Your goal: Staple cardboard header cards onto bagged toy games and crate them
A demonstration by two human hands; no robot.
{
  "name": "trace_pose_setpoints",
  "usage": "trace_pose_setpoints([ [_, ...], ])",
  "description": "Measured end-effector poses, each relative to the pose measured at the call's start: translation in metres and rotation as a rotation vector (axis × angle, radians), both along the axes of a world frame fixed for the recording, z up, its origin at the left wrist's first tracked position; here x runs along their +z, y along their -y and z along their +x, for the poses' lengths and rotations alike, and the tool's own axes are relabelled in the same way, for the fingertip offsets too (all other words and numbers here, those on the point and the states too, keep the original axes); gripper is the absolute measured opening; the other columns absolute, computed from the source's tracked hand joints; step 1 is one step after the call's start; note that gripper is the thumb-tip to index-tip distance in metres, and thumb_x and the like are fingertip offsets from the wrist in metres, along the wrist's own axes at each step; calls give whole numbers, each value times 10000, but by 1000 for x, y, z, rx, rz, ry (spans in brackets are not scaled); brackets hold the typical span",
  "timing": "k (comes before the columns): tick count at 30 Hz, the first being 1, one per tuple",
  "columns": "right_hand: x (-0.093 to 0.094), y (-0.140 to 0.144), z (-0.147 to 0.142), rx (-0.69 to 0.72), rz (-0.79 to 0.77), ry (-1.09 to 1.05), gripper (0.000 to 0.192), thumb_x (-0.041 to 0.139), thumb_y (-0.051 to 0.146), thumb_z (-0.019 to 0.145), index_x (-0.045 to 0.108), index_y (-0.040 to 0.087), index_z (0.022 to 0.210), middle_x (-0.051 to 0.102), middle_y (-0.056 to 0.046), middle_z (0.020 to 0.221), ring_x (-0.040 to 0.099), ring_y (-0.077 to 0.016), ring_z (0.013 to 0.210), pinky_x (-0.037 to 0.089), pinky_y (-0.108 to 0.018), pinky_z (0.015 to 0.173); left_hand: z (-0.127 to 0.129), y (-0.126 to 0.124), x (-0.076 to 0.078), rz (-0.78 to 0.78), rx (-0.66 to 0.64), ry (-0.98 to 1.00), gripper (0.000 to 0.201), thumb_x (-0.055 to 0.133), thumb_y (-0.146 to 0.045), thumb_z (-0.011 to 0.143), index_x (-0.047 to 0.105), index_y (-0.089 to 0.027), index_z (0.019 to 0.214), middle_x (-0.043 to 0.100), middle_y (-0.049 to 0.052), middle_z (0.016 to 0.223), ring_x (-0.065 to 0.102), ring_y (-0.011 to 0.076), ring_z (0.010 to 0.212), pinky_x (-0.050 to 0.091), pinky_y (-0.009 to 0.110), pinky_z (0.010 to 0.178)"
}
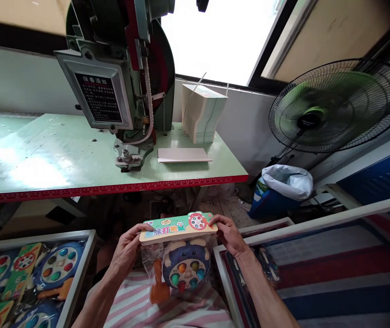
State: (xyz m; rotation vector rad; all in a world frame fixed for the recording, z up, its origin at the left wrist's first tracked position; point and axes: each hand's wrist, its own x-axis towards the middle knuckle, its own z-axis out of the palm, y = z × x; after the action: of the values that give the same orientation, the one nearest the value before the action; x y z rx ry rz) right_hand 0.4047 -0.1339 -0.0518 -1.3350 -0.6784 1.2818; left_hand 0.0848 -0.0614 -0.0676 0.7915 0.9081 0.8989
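Between my two hands hangs a bagged toy [186, 264], a blue animal-shaped whack-a-mole with coloured knobs and an orange hammer [159, 287] inside clear plastic. Across the bag's top runs a printed header card [179, 226], green and cream. My left hand [131, 241] pinches the card's left end, thumb on the front. The right end is gripped by my right hand [229, 233]. The toy hangs above my striped lap, in front of the table's red edge. Beyond it stands a stapling machine [128, 159], apart from the card.
On the green table [61, 155] lie a pale folded card [184, 155] and a strapped card stack [203, 114]. A white-framed tray [87, 246] of bagged toys sits left. Right are another tray [227, 278], a lined blue bag [277, 196] and a fan [338, 105].
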Motion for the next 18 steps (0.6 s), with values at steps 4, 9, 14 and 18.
trace_pose_setpoints([
  [4, -2, 3, 7, 70, 0, 42, 253, 706, 416, 757, 808, 194, 823, 752, -55, 801, 632, -187, 675, 458, -264, 573, 2, 0, 3, -22, -2, -12, 346, 882, -461, 703, 783, -167, 857, 707, 28, 742, 592, 128, 579, 439, 192, 509],
  [9, -2, 3, 7, 56, 96, 198, 245, 827, 409, 739, 812, 227, 902, 786, -51, 965, 691, -237, 908, 540, -315, 764, 1, -2, 6, -20, 7, -65, 261, 838, -363, 706, 817, -155, 863, 723, 37, 750, 554, 112, 566, 390, 183, 501],
  [14, 7, -3, -2, -35, 163, 252, 284, 878, 428, 713, 807, 228, 901, 788, -51, 914, 692, -213, 836, 544, -306, 730, -11, -2, 15, 112, -33, -106, 350, 782, -419, 781, 836, -144, 991, 769, 93, 928, 637, 183, 724, 478, 233, 617],
  [18, 18, -25, -16, -117, 230, 212, 304, 918, 421, 658, 790, 224, 851, 773, -35, 841, 676, -196, 749, 544, -296, 654, -23, -9, 30, 265, -7, -233, 372, 818, -444, 793, 825, -188, 1063, 775, 80, 960, 678, 234, 856, 511, 271, 718],
])
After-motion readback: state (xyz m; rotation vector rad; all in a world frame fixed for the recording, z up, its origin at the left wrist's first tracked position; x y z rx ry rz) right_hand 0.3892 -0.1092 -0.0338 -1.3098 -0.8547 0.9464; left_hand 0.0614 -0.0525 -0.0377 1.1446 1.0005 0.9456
